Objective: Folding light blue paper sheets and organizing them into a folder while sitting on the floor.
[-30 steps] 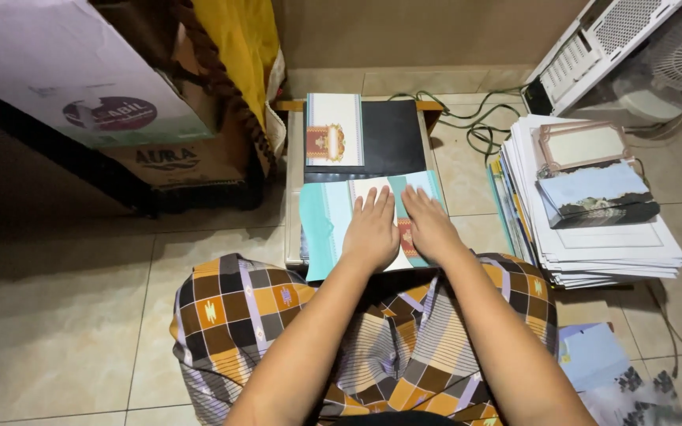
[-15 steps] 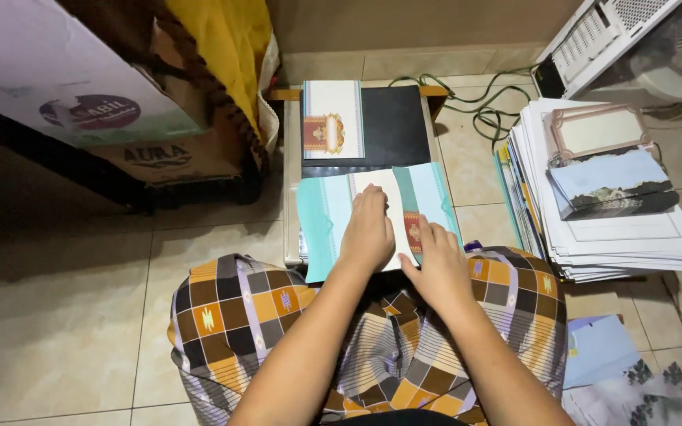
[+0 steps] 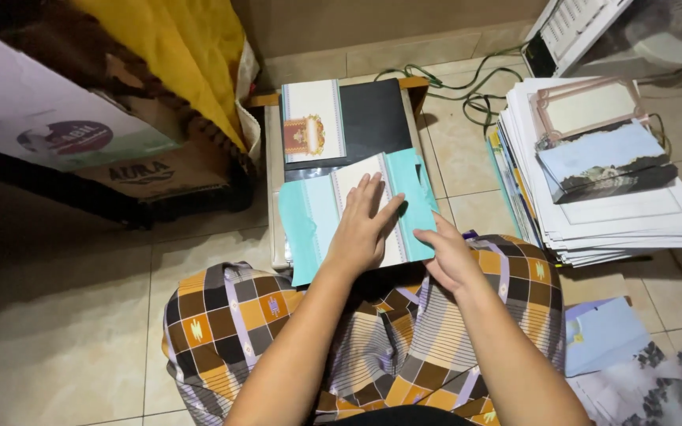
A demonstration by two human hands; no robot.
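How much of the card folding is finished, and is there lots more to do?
One white card with a gold emblem already lies on the black folder. In hand: the left hand presses flat on a teal card while the right hand touches its right flap. A tall stack of printed sheets waits alongside, so plenty seems left.

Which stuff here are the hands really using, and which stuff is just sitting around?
In use:
- left hand, pressed flat on the teal card
- right hand, fingers at the teal card's right flap
- low board under the card

Just lying about:
- black folder
- white decorated card
- paper stack
- cardboard box
- green cable
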